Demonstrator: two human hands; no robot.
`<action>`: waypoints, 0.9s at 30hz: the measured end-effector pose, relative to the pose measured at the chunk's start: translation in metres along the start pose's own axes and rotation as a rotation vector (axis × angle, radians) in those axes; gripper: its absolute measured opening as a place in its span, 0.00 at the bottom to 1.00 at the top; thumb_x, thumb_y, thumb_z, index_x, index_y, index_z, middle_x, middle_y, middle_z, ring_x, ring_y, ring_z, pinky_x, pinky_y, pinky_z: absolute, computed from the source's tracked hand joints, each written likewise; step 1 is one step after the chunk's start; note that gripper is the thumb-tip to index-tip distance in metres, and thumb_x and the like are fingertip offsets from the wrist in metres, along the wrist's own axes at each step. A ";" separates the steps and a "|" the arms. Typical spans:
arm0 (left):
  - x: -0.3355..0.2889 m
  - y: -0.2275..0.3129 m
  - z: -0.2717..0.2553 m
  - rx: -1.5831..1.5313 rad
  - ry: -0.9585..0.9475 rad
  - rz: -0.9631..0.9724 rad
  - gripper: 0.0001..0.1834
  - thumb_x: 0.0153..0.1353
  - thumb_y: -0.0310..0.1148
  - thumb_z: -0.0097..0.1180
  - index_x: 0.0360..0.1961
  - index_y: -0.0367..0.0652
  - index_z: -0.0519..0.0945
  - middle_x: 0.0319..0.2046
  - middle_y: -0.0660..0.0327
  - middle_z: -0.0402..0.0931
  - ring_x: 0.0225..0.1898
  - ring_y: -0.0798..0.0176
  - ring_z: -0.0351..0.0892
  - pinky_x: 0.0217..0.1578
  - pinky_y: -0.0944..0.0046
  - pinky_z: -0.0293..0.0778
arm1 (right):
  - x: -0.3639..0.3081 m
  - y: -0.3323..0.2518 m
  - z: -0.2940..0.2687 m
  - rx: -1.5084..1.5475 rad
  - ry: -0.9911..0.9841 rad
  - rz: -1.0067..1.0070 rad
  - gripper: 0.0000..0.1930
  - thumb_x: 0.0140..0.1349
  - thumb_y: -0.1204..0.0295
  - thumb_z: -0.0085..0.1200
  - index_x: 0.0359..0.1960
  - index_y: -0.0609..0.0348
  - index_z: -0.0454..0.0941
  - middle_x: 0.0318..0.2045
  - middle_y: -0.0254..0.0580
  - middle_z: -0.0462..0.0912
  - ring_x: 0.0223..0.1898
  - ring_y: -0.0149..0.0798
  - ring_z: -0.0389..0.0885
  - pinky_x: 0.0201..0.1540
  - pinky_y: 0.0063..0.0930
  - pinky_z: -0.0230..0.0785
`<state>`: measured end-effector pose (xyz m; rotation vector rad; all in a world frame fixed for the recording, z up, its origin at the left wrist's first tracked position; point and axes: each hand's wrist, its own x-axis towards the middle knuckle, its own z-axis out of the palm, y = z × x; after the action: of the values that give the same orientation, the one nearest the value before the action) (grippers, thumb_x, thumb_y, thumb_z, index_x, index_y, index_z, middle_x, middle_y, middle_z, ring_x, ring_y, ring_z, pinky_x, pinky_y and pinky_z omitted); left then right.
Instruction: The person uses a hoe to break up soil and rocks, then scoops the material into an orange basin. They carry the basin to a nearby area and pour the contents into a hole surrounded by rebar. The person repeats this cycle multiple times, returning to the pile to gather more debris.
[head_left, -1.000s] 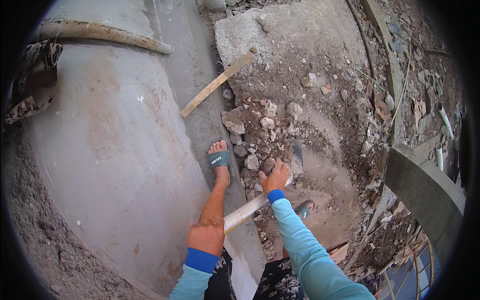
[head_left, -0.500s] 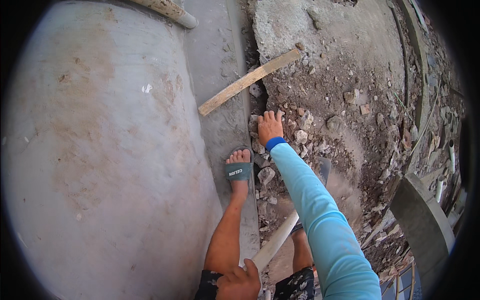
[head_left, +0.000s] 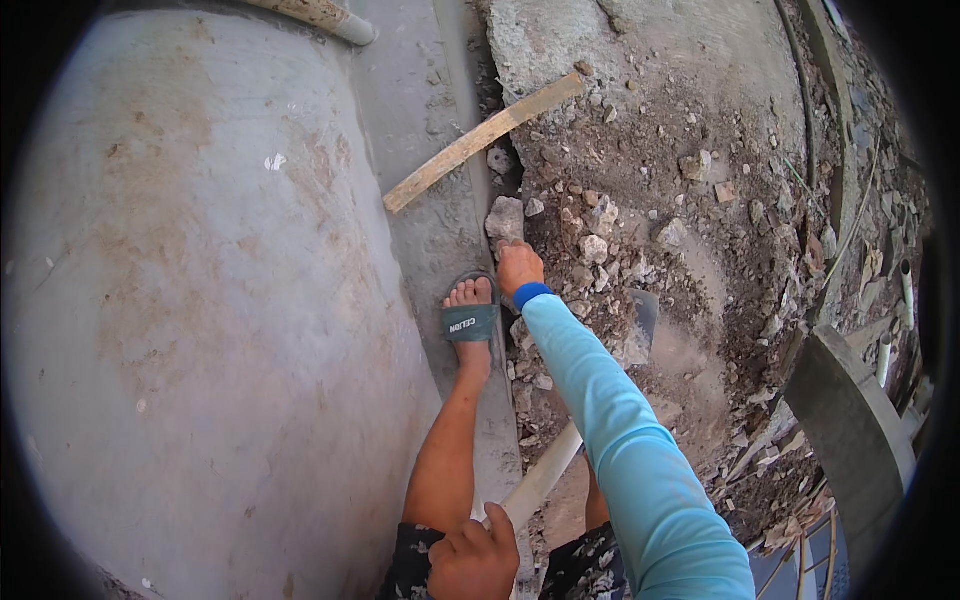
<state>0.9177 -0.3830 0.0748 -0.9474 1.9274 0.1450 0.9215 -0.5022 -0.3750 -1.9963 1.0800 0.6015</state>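
My right hand [head_left: 520, 268] reaches down to the rubble beside the concrete strip. Its fingers are curled at the near end of a greyish stone [head_left: 505, 218]; the fingertips are hidden. My left hand [head_left: 474, 560] is low in the picture by my knee, closed around a pale round handle [head_left: 548, 470]. That handle slants up and right and passes beneath my right forearm. Past the sleeve, a flat grey metal blade [head_left: 645, 318] shows among the dirt; the join between the two is covered by my arm.
A wooden batten [head_left: 485, 142] lies across the concrete strip [head_left: 425, 190] and the rubble edge. Smooth grey concrete [head_left: 230, 330] spreads to the left, with a pipe [head_left: 325, 18] at its top. Loose stones [head_left: 593, 249] lie right of my hand. A curved grey slab [head_left: 850, 430] stands far right.
My right hand has drawn back toward me and curled more tightly, baring more of the greyish stone. The view has shifted slightly. My left hand stays on the handle.
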 end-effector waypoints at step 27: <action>0.003 0.005 0.015 -0.950 -0.066 -0.421 0.21 0.57 0.32 0.49 0.52 0.40 0.78 0.25 0.56 0.74 0.23 0.57 0.75 0.21 0.58 0.67 | 0.004 -0.009 -0.075 0.314 0.435 0.083 0.14 0.51 0.70 0.64 0.38 0.57 0.75 0.34 0.56 0.81 0.37 0.60 0.81 0.39 0.47 0.73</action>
<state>0.9246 -0.3740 0.0630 -1.9054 1.5183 0.8766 0.9346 -0.5614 -0.3296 -1.8502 1.4227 0.0230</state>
